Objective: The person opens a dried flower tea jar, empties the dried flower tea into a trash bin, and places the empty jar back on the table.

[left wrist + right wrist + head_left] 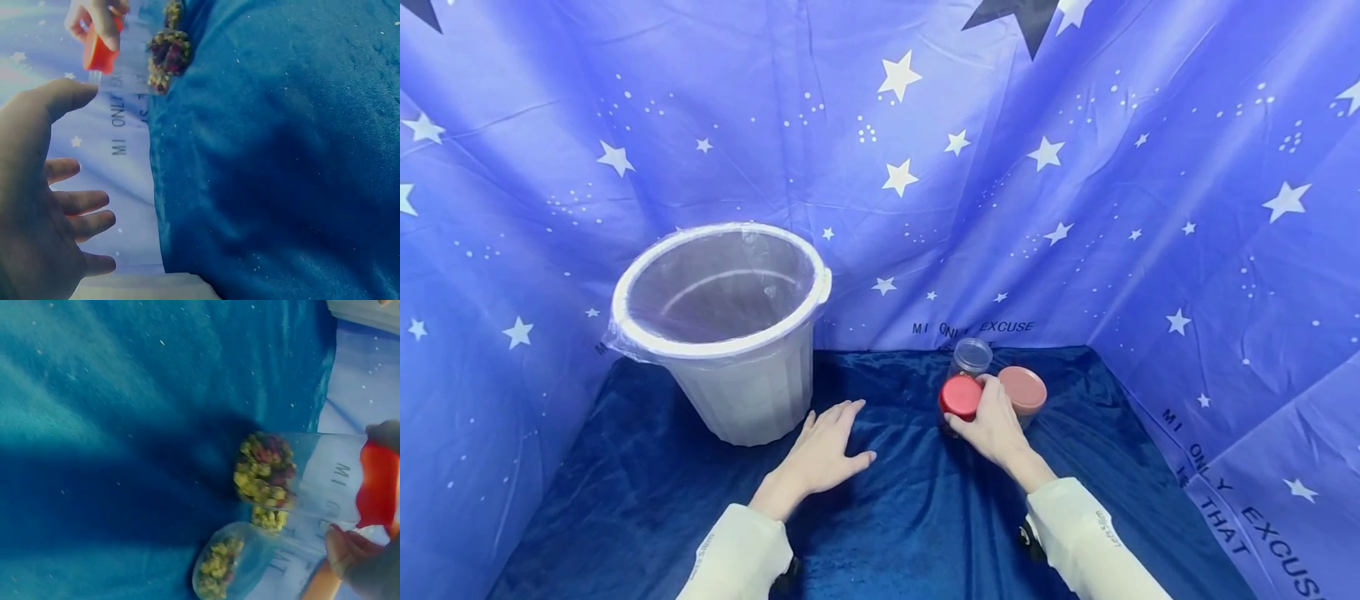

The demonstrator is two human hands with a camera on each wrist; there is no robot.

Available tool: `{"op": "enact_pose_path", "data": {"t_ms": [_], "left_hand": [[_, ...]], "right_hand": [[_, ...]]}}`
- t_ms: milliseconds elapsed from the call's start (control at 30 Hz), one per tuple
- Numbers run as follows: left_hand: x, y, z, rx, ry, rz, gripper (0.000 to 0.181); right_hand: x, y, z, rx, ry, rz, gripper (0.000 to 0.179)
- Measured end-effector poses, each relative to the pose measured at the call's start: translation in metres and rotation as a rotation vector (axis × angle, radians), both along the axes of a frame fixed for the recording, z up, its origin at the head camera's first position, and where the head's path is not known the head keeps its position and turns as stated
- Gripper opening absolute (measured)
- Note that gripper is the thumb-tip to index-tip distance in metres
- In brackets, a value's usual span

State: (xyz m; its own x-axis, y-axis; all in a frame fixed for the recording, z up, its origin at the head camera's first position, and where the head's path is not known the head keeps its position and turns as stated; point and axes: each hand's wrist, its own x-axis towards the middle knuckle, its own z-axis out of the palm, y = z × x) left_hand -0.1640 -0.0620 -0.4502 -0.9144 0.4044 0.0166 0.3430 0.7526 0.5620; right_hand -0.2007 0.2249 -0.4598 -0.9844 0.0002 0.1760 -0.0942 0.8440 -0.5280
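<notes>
My right hand [996,425] grips a clear jar [319,469] by its red screw lid [961,395], thumb on one side and fingers on the other. Yellow and dark red dried pieces [265,469] fill the jar's bottom. Just beside it stands a second jar with a salmon-pink lid [1022,387]. Behind is a clear-topped jar [973,357]; whether it has a lid I cannot tell. My left hand [827,446] hovers palm down over the cloth, fingers spread and holding nothing. Its thumb and fingers [90,224] also show in the left wrist view.
A large white bin [745,408] lined with a clear plastic bag stands at the left, close to my left hand. Dark blue velvet cloth [895,517] covers the table. A purple-blue starry curtain [850,167] hangs behind and along both sides.
</notes>
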Motion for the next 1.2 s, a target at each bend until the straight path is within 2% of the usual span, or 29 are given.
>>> {"op": "enact_pose_path", "data": {"t_ms": [267, 400, 633, 700, 800, 900, 1000, 1200], "left_hand": [[0.007, 0.002, -0.001, -0.052, 0.037, -0.052, 0.072], [0.009, -0.003, -0.008, -0.077, 0.039, -0.053, 0.070], [0.006, -0.003, -0.027, 0.022, -0.008, -0.046, 0.069], [0.005, -0.003, -0.032, 0.049, -0.024, -0.041, 0.070], [0.003, -0.002, -0.035, 0.071, -0.050, -0.039, 0.073], [0.002, 0.000, -0.033, 0.064, -0.083, -0.067, 0.081], [0.002, 0.001, -0.029, 0.045, -0.097, -0.093, 0.089], [0.002, -0.001, -0.015, 0.031, -0.095, -0.086, 0.093]], "right_hand": [[0.003, -0.004, -0.014, -0.118, -0.026, 0.017, 0.083], [0.002, -0.001, -0.020, -0.187, -0.037, 0.010, 0.085], [-0.002, 0.000, -0.034, -0.289, -0.014, -0.058, 0.084], [-0.002, -0.004, -0.035, -0.280, -0.005, -0.060, 0.082], [-0.003, -0.010, -0.040, -0.210, 0.026, -0.028, 0.080], [-0.003, -0.015, -0.044, -0.165, 0.061, 0.039, 0.078], [0.000, -0.017, -0.044, -0.158, 0.057, 0.098, 0.078], [0.006, -0.023, -0.036, -0.112, 0.047, 0.149, 0.075]]}}
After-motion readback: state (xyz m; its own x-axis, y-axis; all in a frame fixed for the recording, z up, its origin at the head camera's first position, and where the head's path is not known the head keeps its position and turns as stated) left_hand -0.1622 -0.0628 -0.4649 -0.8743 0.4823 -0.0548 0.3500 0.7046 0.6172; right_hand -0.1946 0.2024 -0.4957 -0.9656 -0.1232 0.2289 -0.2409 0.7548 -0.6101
